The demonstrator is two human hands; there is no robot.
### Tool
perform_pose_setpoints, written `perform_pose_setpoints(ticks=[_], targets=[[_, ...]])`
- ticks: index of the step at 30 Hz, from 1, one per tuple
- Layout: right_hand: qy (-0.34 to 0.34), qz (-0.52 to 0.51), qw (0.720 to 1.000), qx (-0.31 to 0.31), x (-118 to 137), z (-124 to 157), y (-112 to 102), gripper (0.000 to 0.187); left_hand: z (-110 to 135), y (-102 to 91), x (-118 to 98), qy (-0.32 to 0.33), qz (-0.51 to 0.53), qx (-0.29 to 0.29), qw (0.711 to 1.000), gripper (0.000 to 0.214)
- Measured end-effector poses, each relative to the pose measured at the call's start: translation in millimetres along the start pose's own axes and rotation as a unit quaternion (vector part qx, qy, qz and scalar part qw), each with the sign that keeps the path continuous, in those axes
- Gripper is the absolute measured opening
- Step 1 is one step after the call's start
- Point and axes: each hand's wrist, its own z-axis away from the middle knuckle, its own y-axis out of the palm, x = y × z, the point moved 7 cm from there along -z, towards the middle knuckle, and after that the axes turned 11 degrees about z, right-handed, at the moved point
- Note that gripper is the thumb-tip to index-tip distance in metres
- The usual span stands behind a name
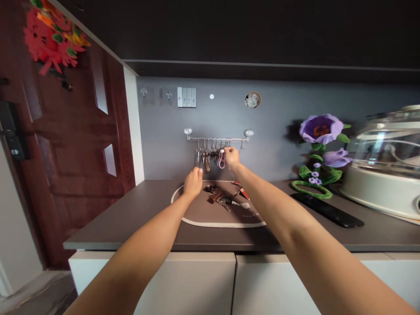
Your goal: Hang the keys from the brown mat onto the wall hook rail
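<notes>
My right hand (232,158) is up at the hook rail (216,139), its fingers closed on a keychain with a pink loop (222,162). The fingers cover part of the keychain, so I cannot tell whether it hangs on a hook. To its left, several bunches of keys (206,158) hang from the rail's hooks. Lower down, my left hand (193,181) is closed above the mat's left part, and what it holds, if anything, is hidden. Between my forearms, more keys (224,203) and dark key fobs lie on the brown mat (203,216) with its pale rim.
Purple artificial flowers (320,129) stand on the right, behind a long black object (330,211). A cream appliance with a clear cover (387,175) is at the far right. A dark cabinet (262,35) overhangs the counter (131,214). A red-brown door (78,144) is left.
</notes>
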Motion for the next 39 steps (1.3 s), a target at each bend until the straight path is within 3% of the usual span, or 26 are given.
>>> perform_pose_setpoints(ticks=[13, 25, 32, 39], targets=[[-0.001, 0.020, 1.000, 0.009, -16, 3, -2, 0.011, 0, 1.6, 3, -0.014, 0.020, 0.014, 1.000, 0.030], [-0.047, 0.066, 0.997, 0.005, -26, -14, -2, 0.009, 1, 4.6, 4, -0.004, 0.029, 0.028, 0.999, 0.031], [-0.030, 0.080, 0.996, 0.039, -15, -1, -5, 0.012, 2, 5.0, 2, 0.000, 0.059, 0.036, 0.998, 0.025], [-0.036, 0.080, 0.996, -0.001, -3, 20, -16, 0.023, 2, 11.3, 2, 0.031, 0.092, 0.060, 0.994, 0.016]])
